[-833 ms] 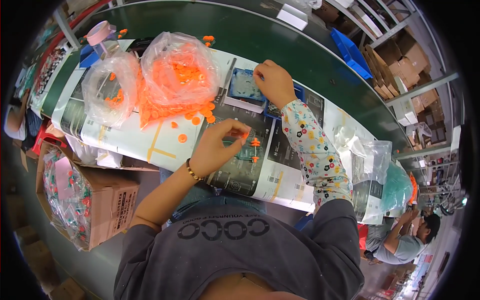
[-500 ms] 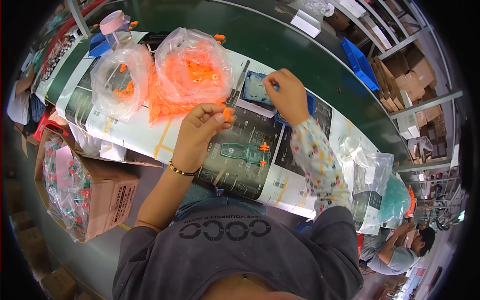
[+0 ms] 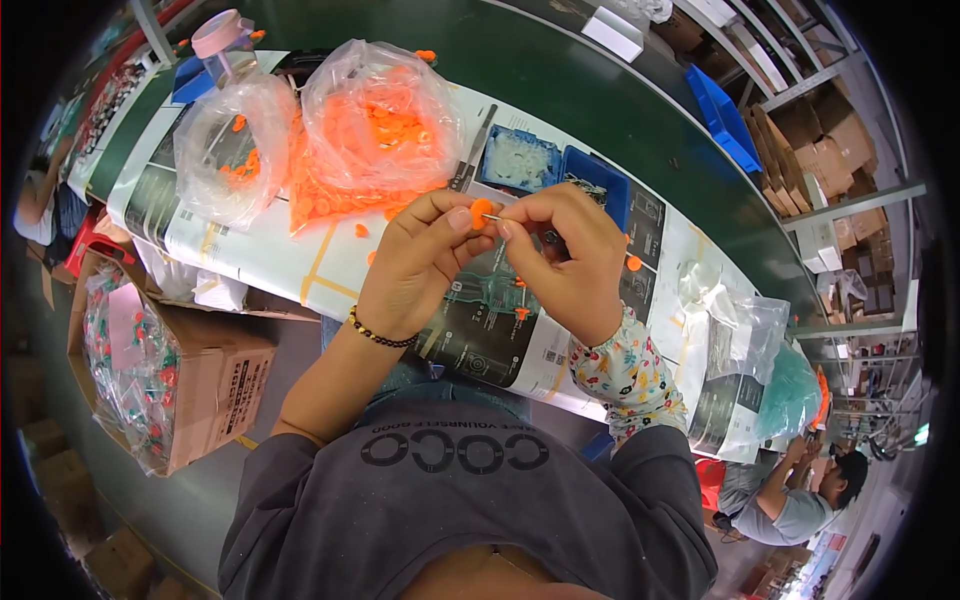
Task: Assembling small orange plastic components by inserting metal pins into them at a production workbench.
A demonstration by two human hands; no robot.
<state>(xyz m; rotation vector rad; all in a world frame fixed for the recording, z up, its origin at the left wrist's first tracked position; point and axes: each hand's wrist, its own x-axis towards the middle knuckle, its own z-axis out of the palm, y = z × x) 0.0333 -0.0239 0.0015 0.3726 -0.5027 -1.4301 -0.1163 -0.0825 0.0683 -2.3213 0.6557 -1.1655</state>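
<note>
Pinched in the fingertips of my left hand (image 3: 408, 262) is a small round orange plastic piece (image 3: 481, 212). My right hand (image 3: 575, 258) grips a thin metal pin (image 3: 492, 217) between thumb and forefinger, its tip up against the orange piece. Both hands meet above the table. Beneath them lies a translucent green plastic part (image 3: 482, 290) with small orange pieces at its right end, partly hidden by my right hand. Beyond the hands are a blue tray of whitish paste (image 3: 522, 158) and a blue bin (image 3: 618, 195) holding small metal pieces.
A clear bag of orange pieces (image 3: 385, 130) and a bag with fewer pieces (image 3: 235, 155) stand at left. A pink-lidded jar (image 3: 228, 45) is behind. A carton of bagged parts (image 3: 215, 400) sits lower left. Clear bags (image 3: 735, 335) lie at right; a co-worker (image 3: 800, 495) sits beyond.
My right hand has come from the blue tray toward my left hand, now with a metal pin at the orange piece. My left hand has shifted slightly right.
</note>
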